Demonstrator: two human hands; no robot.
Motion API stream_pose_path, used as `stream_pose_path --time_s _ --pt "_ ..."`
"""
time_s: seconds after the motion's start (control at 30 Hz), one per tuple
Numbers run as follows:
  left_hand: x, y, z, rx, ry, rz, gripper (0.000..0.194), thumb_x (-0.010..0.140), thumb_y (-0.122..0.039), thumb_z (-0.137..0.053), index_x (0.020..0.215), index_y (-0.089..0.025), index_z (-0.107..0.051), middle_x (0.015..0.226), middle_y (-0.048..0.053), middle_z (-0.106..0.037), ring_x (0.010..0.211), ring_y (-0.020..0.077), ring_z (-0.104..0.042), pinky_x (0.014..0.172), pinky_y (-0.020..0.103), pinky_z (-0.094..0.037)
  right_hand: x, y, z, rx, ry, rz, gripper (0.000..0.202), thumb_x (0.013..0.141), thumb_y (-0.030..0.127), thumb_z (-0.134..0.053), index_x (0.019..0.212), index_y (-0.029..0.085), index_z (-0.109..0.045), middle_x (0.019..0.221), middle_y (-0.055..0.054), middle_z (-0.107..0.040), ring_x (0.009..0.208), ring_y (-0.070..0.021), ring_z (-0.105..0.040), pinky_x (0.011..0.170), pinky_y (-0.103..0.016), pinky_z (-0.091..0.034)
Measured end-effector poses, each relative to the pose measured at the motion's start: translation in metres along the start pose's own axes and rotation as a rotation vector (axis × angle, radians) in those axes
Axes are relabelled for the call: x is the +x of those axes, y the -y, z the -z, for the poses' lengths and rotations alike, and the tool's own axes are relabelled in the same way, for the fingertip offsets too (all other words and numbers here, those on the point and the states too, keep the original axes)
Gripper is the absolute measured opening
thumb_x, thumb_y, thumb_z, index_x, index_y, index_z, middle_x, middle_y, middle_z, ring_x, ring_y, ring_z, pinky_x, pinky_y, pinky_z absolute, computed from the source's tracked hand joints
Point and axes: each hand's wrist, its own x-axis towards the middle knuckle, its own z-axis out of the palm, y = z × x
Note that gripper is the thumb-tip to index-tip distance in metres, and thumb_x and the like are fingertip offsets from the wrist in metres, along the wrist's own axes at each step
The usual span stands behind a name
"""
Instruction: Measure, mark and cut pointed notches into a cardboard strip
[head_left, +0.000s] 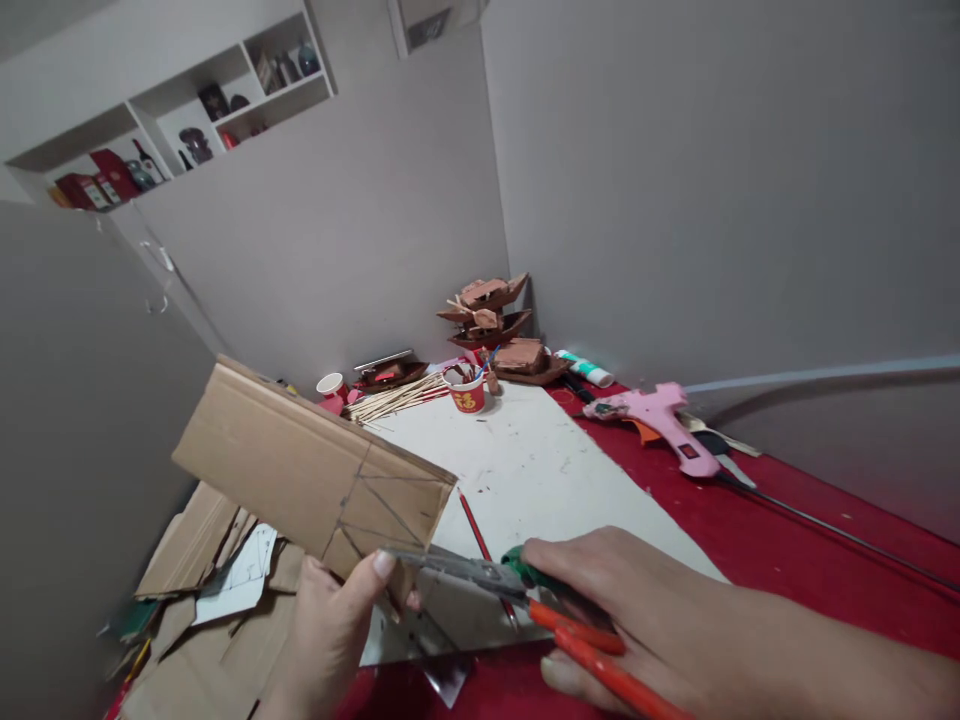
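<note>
My left hand [337,620] grips a folded piece of cardboard [300,450] by its lower edge, thumb on the near face. Dark pencil lines cross the cardboard toward its right end. In my right hand [637,610] is a pair of scissors [480,572] with orange and green on the handles. Their blades reach the cardboard's lower right part, close to my left thumb. A red pencil [476,525] lies on the white sheet [525,460] behind the scissors. Below my hands a clear flat piece [448,680] sticks out at the table's front edge.
A pink glue gun [667,420] with its cord lies on the red table [810,520] at right. Cardboard scraps [202,640] pile up at left. Toward the back are a red paper cup [469,395], thin wooden sticks [397,397] and stacked brown model boats [491,310].
</note>
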Motion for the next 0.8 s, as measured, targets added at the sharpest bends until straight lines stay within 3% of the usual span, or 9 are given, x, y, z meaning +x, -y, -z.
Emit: stream_pose_path --time_s 0.17,0.3,0.53,0.8 --pt "-0.001 -0.004 -0.004 0.06 -0.071 0.005 0.029 0.065 -0.043 -0.082 0.066 -0.017 -0.069 0.053 0.004 -0.066 0.046 0.0194 -0.059 0.045 0.028 -0.047 -0.001 0.001 0.003 -0.035 -0.107 0.013 0.039 0.073 0.052 -0.071 0.071 0.023 -0.046 0.062 0.004 -0.051 0.053 -0.0126 -0.037 0.05 -0.025 -0.025" --pt "-0.001 -0.005 -0.005 0.074 -0.075 0.016 0.03 0.063 -0.043 -0.083 0.068 -0.016 -0.07 0.055 0.005 -0.067 0.047 0.0195 -0.059 0.043 0.027 -0.045 -0.001 0.002 0.007 0.009 -0.024 -0.016 0.038 0.077 0.053 -0.067 0.071 0.023 -0.044 0.06 0.004 -0.05 0.05 -0.0119 -0.036 0.048 -0.024 -0.026" --pt "0.001 0.0 -0.002 0.066 -0.058 0.024 0.032 0.069 -0.044 -0.08 0.07 -0.014 -0.069 0.055 0.004 -0.065 0.045 0.0161 -0.057 0.043 0.025 -0.044 0.0 -0.007 0.009 0.1 0.1 0.022 0.037 0.084 0.058 -0.057 0.081 0.021 -0.051 0.075 -0.002 -0.061 0.062 -0.0154 -0.051 0.056 -0.025 -0.036" --pt "0.007 0.006 0.001 -0.026 0.001 0.038 0.029 0.074 -0.04 -0.081 0.082 -0.013 -0.072 0.068 0.003 -0.069 0.048 0.0123 -0.058 0.043 0.023 -0.047 0.003 -0.008 0.009 0.134 0.142 0.03 0.042 0.088 0.061 -0.049 0.079 0.02 -0.049 0.069 0.001 -0.051 0.061 -0.0133 -0.044 0.055 -0.024 -0.035"
